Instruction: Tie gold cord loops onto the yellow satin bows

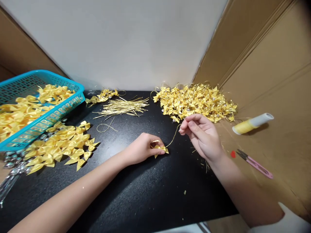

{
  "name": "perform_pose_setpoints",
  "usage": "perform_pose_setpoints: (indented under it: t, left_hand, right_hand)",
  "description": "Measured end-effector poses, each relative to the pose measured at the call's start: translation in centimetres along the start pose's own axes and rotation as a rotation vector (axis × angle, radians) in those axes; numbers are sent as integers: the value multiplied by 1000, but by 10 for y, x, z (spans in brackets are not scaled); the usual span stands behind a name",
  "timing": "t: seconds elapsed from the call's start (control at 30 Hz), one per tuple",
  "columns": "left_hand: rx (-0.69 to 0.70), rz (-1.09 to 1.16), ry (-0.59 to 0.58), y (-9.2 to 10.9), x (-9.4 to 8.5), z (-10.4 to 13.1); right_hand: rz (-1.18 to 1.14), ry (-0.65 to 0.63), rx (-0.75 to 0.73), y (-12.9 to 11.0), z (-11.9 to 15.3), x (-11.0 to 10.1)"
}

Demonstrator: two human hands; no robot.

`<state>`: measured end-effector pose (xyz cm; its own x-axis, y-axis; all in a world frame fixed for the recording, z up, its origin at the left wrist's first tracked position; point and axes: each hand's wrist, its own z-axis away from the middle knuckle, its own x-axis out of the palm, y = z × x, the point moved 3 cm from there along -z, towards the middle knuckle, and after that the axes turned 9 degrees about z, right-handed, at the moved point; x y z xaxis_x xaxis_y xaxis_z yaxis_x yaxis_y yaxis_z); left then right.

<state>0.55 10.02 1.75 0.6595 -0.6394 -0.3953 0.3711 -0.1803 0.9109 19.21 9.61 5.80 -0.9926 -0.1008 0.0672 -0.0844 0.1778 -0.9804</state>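
Note:
Near the middle of the black table, my left hand point(145, 148) pinches a small yellow ribbon bow point(166, 150) against the surface. A thin gold cord point(175, 134) rises from the bow toward the right. Its upper end is between the thumb and fingertips of my right hand point(202, 135), which is raised a little above the table. Behind my hands lies a bundle of straight gold cords point(123, 107). A pile of yellow bows with cord loops and small silvery bells point(196, 100) is beyond my right hand.
A blue basket point(80, 89) of yellow bows stands at the left, with loose bows point(60, 145) and silvery bells point(17, 160) beside it. One looped cord point(105, 127) lies nearby. Pink-handled snips point(259, 166), a red piece point(233, 154) and a yellow-white tube point(252, 124) are at the right.

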Motion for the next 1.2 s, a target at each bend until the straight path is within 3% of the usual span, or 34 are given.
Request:
perform_pose_setpoints:
  t: [0.13,0.3,0.47,0.6,0.7,0.8,0.9,0.97,1.0,1.13,1.2]
  left_hand:
    - [-80,-5,4,2,0,-2]
    - [2,-82,49,-1,-4,-6]
    - [46,-227,138,-16,-11,-12]
    - [68,-238,314,-23,-14,-12]
    - [188,-204,475,-13,-18,-7]
    - [350,-137,463,9,-16,-1]
    - [406,71,212,25,-3,-1]
    - [349,324,70,27,6,-3]
    - [300,492,53,26,8,-5]
    - [115,1255,247,15,3,-13]
    - [35,1451,329,10,0,-16]
  right_hand:
    - [-23,-15,15,5,-1,2]
    - [-61,-32,12,9,-3,4]
    - [-7,-14,27,15,-5,2]
    - [11,-12,41,19,-7,1]
    - [-9,-12,37,16,-7,2]
    - [-51,-58,11,5,-2,8]
    - [-50,-104,-5,-3,3,14]
    - [-18,-81,-6,-1,4,13]
    - [3,-53,-10,2,4,11]
    - [108,-1,-14,21,1,6]
    - [156,-50,7,30,2,8]
